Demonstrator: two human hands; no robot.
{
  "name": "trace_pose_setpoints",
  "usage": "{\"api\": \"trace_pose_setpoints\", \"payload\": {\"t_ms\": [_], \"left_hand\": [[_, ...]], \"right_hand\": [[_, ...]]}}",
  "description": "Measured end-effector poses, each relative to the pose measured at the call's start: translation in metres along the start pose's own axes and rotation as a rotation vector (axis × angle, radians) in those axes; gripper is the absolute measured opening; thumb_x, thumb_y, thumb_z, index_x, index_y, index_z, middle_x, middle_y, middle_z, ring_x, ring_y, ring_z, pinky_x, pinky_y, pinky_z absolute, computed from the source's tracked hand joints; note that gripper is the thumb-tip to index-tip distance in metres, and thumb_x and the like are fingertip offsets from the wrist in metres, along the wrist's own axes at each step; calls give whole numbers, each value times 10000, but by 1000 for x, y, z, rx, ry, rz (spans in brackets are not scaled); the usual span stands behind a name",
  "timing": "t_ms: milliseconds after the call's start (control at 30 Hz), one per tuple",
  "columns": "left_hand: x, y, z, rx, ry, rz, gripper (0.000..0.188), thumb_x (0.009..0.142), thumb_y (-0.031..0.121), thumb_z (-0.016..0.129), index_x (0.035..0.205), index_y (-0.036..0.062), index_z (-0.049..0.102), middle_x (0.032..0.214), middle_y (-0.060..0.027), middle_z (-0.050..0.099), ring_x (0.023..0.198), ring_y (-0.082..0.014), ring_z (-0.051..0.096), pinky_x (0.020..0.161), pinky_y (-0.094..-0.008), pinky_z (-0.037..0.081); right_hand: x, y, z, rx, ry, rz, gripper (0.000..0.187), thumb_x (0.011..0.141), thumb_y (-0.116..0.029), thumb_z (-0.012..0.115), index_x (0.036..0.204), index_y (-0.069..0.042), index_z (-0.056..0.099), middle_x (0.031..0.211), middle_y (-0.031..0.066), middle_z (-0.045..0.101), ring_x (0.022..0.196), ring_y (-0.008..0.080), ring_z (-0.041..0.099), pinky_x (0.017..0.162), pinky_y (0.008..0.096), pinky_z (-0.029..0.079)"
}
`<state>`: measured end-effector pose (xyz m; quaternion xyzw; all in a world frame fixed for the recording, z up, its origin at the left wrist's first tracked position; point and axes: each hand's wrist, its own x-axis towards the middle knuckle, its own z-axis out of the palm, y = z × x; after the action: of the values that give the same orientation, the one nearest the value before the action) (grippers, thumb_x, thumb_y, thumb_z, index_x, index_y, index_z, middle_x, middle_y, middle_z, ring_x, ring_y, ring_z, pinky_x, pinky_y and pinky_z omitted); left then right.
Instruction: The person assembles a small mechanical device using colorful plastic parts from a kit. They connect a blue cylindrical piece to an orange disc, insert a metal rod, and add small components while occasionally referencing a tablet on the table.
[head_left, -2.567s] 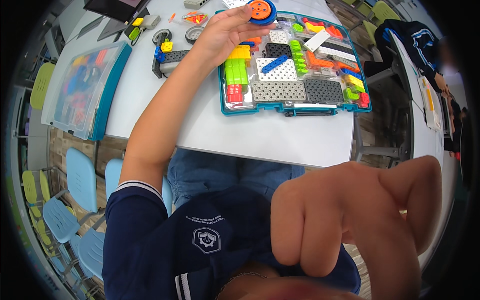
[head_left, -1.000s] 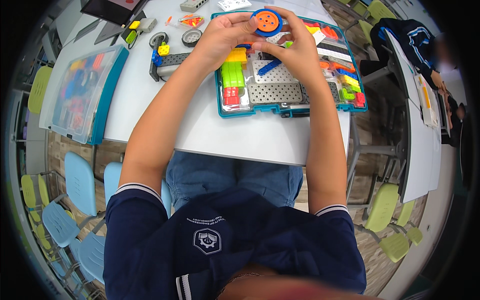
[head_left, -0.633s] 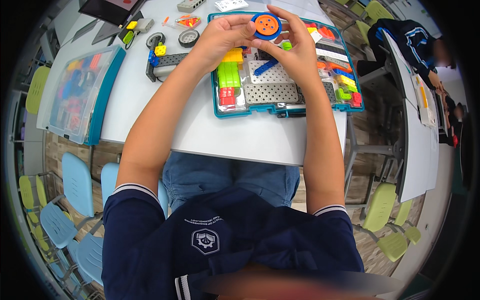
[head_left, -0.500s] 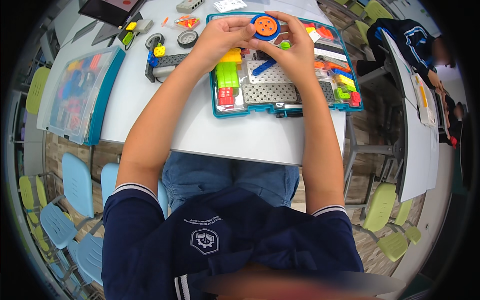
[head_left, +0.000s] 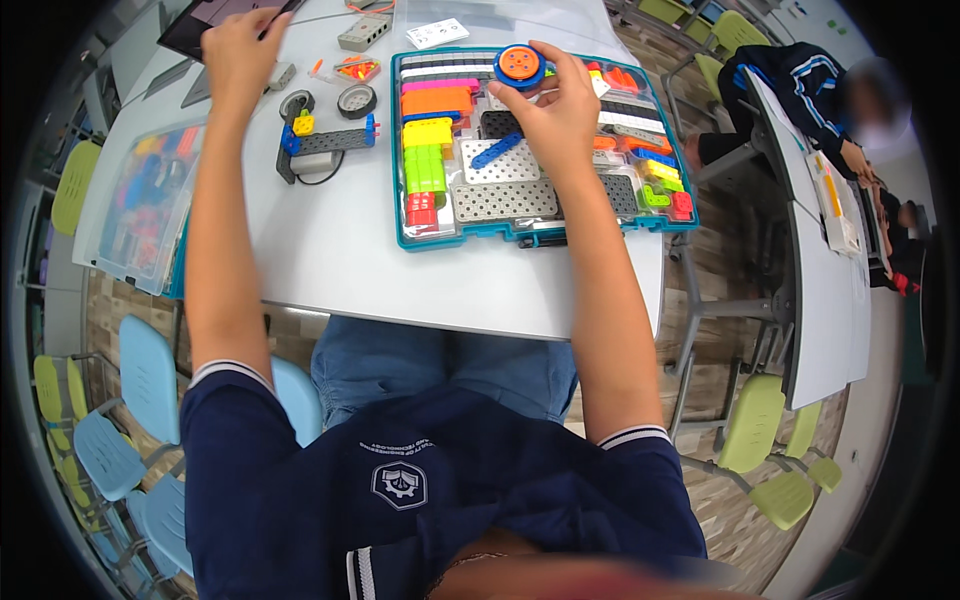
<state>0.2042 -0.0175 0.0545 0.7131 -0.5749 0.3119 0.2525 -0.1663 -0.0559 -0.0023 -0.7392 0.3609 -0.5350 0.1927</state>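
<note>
My right hand (head_left: 560,110) grips a round wheel (head_left: 520,64), orange in the middle with a blue rim, by its edge above the parts case. My left hand (head_left: 240,62) is stretched out to the far left, over the edge of a dark-screened laptop or tablet (head_left: 195,28). Its fingers are partly apart with nothing visible between them; whether they touch the screen I cannot tell. Below my right hand lies the open teal parts case (head_left: 470,232), holding colourful building pieces, grey perforated plates (head_left: 505,201) and a blue beam (head_left: 497,150).
Left of the case stands a part-built model (head_left: 325,140) with a grey beam, beside a black tyre (head_left: 357,101). A second, lidded case (head_left: 140,205) sits at the table's left edge. Behind are a grey block (head_left: 365,32) and a white card (head_left: 437,33). Another person (head_left: 800,90) sits at the right.
My left hand has let go of the wheel and moved left to the dark screen. My right hand keeps the wheel alone. The view has shifted, showing more of the case.
</note>
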Motion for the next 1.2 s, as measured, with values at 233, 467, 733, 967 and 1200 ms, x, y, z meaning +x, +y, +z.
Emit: {"api": "trace_pose_setpoints", "payload": {"t_ms": [233, 467, 733, 967, 1200], "left_hand": [[6, -90, 35, 527, -190, 8, 512, 855, 684, 542, 1241, 363, 643, 1059, -112, 570, 988, -317, 523, 853, -443, 405], [5, -111, 51, 576, -281, 66, 557, 872, 728, 449, 1271, 381, 625, 1040, -109, 556, 1023, -287, 515, 858, -449, 401], [10, -113, 61, 673, -389, 59, 434, 972, 599, 369, 1322, 433, 566, 1094, -86, 523, 1029, -268, 487, 877, -443, 369], [15, -120, 78, 819, -376, 109, 399, 989, 536, 397, 1353, 441, 531, 1101, -63, 509, 1049, -243, 472, 865, -418, 364], [6, -124, 87, 782, -374, 82, 389, 974, 557, 411, 1303, 436, 580, 1083, -53, 517, 1054, -242, 469, 868, -409, 356]], "right_hand": [[-2, 3, 6, -85, -5, -99, 565, 692, -186, 854, 1183, -36, 617, 1092, 97, 609, 789, 176, 632, 670, 290, 515], [-4, -7, 2, -72, -98, -38, 570, 694, -118, 836, 1197, -25, 585, 1112, 120, 591, 824, 221, 620, 765, 333, 531], [-4, -9, 2, -72, -111, -41, 566, 690, -101, 834, 1191, -21, 584, 1119, 124, 592, 810, 231, 631, 744, 333, 539], [-4, -7, 0, -100, -122, -40, 550, 701, -123, 830, 1188, -27, 592, 1131, 120, 600, 827, 224, 646, 738, 327, 537], [-5, -9, 2, -145, -118, -98, 527, 715, -143, 828, 1183, -36, 609, 1142, 125, 619, 885, 246, 652, 782, 337, 533]]}}
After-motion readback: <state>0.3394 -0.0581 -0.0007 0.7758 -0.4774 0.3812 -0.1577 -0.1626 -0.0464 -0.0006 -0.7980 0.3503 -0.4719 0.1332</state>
